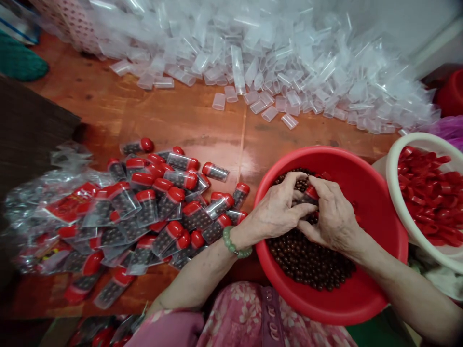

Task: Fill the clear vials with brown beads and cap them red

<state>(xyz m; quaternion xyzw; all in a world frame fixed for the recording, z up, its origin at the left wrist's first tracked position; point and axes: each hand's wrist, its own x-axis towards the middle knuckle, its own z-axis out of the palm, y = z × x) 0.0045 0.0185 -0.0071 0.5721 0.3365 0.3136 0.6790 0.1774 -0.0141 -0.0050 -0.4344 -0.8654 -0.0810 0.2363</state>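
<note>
My left hand [278, 209] and my right hand [333, 209] meet over a red plastic basin [376, 217], with their fingers closed around a small red-capped tube [311, 195]. Most of the tube is hidden by my fingers. Dark brown round beads [311, 260] fill the bottom of the basin beneath my hands. A green bead bracelet [235, 243] circles my left wrist. To the left of the basin lies a heap of filled, red-capped clear tubes in plastic wrap [155, 212].
A white basin [392, 193] of loose red caps [430, 202] stands right of the red basin. Many empty clear plastic tubes [289, 96] are piled across the far side of the orange-brown wooden table [144, 115]. A red container [452, 94] stands at the far right.
</note>
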